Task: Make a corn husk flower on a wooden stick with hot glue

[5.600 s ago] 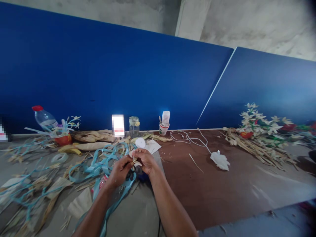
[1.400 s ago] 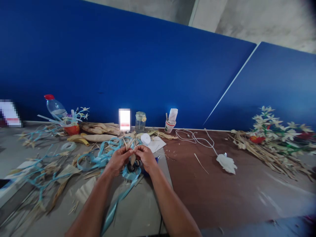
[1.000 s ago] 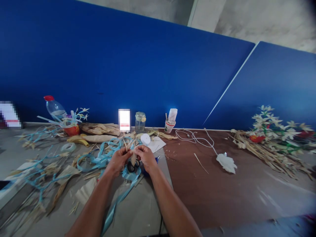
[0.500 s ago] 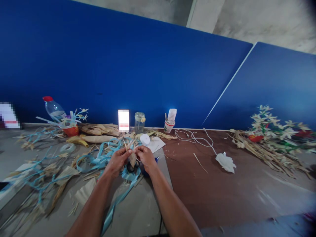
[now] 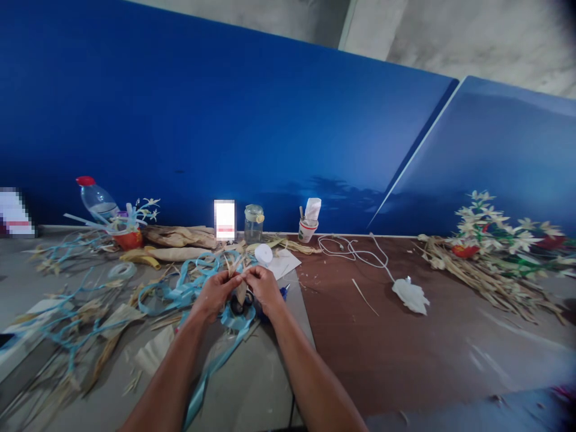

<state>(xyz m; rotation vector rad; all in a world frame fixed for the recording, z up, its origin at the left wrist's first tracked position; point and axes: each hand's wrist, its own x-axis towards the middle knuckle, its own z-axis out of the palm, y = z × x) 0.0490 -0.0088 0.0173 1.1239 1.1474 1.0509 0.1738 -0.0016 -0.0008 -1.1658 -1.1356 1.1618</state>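
Beige husk (image 5: 242,292) sits above the grey tabletop (image 5: 265,384), at the centre of your dial. Your left hand (image 5: 215,295) closes thumb and fingers on it; your right hand (image 5: 264,290) pinches it from the other side, fingertips nearly meeting. Its lower end hangs below your fingers. Blue ribbon (image 5: 180,290) tangles at 9 o'clock and trails toward 7. You have the white roll (image 5: 263,254) near at 1, the jar (image 5: 254,226) at 12, the cup (image 5: 308,232) at 2 and the bottle (image 5: 96,200) tilted at 10. White flowers (image 5: 483,225) stand well apart, between 2 and 3.
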